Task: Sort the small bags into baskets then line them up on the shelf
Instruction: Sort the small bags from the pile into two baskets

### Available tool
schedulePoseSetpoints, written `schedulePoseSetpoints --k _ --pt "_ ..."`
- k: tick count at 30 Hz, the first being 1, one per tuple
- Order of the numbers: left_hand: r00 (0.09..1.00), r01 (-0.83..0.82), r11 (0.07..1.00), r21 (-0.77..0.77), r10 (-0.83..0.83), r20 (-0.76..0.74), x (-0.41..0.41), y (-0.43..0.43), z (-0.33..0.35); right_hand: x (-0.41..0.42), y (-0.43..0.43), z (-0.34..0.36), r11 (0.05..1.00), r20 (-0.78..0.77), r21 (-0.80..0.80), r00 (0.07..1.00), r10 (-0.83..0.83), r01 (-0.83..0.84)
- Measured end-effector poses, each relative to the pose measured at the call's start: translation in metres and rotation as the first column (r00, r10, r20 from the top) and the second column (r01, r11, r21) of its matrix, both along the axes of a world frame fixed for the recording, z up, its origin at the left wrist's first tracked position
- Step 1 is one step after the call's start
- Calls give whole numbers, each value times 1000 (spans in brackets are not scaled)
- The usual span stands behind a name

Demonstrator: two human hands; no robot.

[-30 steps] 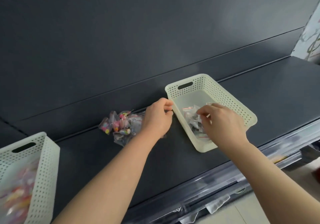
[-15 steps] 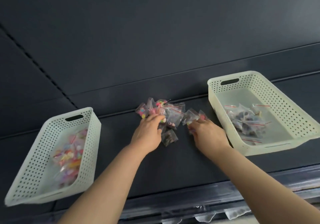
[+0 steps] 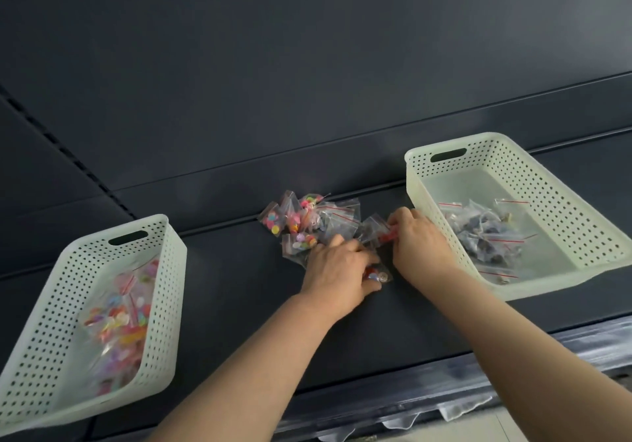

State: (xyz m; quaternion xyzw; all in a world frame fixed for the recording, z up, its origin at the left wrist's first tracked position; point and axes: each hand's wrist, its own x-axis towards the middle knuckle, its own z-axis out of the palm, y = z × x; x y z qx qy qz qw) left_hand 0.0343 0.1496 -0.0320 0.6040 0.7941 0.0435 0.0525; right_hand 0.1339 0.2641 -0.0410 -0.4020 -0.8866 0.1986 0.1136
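Observation:
A heap of small clear zip bags (image 3: 309, 222) with colourful and dark contents lies on the dark shelf (image 3: 219, 291) between two white perforated baskets. The left basket (image 3: 171, 270) holds bags of bright pieces. The right basket (image 3: 427, 181) holds bags of dark grey pieces. My left hand (image 3: 337, 272) lies on the near edge of the heap, its fingers curled round a small bag with red contents (image 3: 376, 274). My right hand (image 3: 419, 243) pinches another small bag (image 3: 374, 227) beside the right basket's near-left wall.
The shelf's back panel (image 3: 307, 65) rises right behind the heap. The shelf's front edge carries a clear label strip (image 3: 513, 366) at lower right. Bare shelf surface lies between the left basket and my left forearm.
My right hand left the right basket and came to the heap. The view swung left, so both baskets show. Both hands now hold small bags at the heap's near side.

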Motion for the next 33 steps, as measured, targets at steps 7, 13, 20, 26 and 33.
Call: schedulePoseSetpoints --k 7,13,20,26,33 --pt "987 -70 975 211 37 159 -18 -13 0 -4 -2 -11 1000 49 12 999 -19 19" --pt "758 -518 825 226 321 567 -43 -26 5 9 -12 -17 994 36 46 994 -101 99" --pt "721 -654 721 227 505 474 -67 -48 13 -1 -48 13 993 -44 111 997 57 -52" --pt "712 -699 612 369 549 438 -92 -86 40 -51 -69 27 971 -229 111 945 233 -212" --pt "490 -863 375 338 782 384 -139 -208 57 -136 -134 45 869 -386 203 779 494 -451"
